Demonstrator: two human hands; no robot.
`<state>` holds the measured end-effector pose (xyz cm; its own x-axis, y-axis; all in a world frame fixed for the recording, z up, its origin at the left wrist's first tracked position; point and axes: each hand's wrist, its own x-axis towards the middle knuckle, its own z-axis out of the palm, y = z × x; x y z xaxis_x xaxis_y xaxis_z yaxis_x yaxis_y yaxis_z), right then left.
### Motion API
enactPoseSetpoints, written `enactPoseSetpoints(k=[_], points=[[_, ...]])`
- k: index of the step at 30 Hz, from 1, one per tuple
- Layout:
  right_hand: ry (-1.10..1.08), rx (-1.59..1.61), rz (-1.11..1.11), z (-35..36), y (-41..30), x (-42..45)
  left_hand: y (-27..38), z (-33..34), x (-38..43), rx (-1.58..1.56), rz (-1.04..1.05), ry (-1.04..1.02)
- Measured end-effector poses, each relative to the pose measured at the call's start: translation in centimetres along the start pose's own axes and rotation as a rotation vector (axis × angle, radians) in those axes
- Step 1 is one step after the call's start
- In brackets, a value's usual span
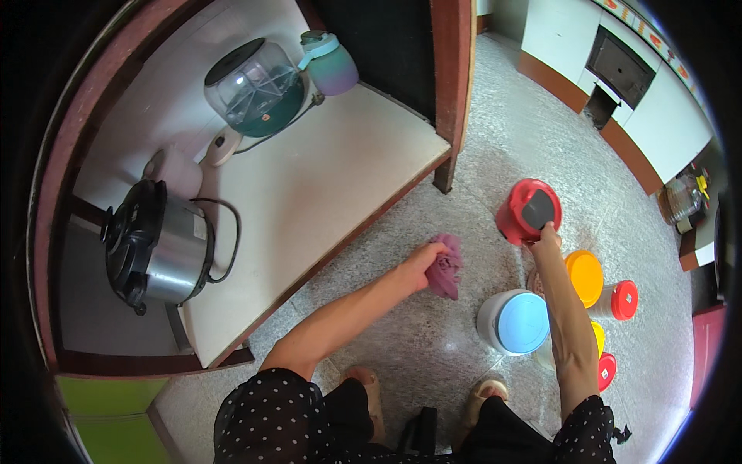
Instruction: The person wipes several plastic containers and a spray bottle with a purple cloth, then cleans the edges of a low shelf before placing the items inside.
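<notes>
My left hand [426,268] is closed around a crumpled purple cloth [445,271] above the speckled floor. With my right hand [544,236] I grip a red container with a dark grey lid panel [528,210] by its near side; the fingers are partly hidden. Below it stand a white tub with a light blue lid [522,323], a jar with an orange lid [584,278] and a clear jar with a red lid [624,300]. A yellow lid [598,339] and another red lid [607,371] show partly behind my right forearm.
On the white shelf [324,174] at the left are an electric pressure cooker [174,249], a clear appliance with a green base [255,93], a pink appliance [179,174] and a green-purple bottle [331,66]. A wooden post [455,87] and white cabinets [661,110] stand beyond; oil bottles [681,200] are at right.
</notes>
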<state>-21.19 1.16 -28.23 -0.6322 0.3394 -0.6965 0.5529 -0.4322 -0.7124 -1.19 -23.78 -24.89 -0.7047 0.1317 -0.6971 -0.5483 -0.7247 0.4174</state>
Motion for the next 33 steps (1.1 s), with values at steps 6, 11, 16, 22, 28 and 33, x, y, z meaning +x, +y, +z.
enactPoseSetpoints(k=[6, 11, 16, 22, 28, 33], points=[[-0.133, 0.181, 0.002, 0.2, -0.5, 1.8, -0.2, 4.3, -2.2, 0.065, -0.013, -0.117], [-0.152, 0.057, 0.038, 0.6, 0.1, -1.5, 2.7, 6.0, -6.0, 0.111, -0.052, -0.325], [-0.519, -0.175, 0.33, 0.6, 2.9, -9.2, 5.3, 7.4, -6.8, 0.056, 0.144, -0.201], [-1.158, -0.079, 0.654, 3.1, 2.9, -23.0, 6.4, 6.4, -7.5, 0.684, 0.572, -0.132], [-1.244, 0.05, 0.409, 3.8, 3.9, -20.9, 5.8, 5.9, -11.0, 1.586, 1.247, 0.055], [-1.248, -0.194, 0.118, 2.1, 2.3, -21.6, 7.0, 4.9, -15.3, 1.156, 0.978, 0.029]])
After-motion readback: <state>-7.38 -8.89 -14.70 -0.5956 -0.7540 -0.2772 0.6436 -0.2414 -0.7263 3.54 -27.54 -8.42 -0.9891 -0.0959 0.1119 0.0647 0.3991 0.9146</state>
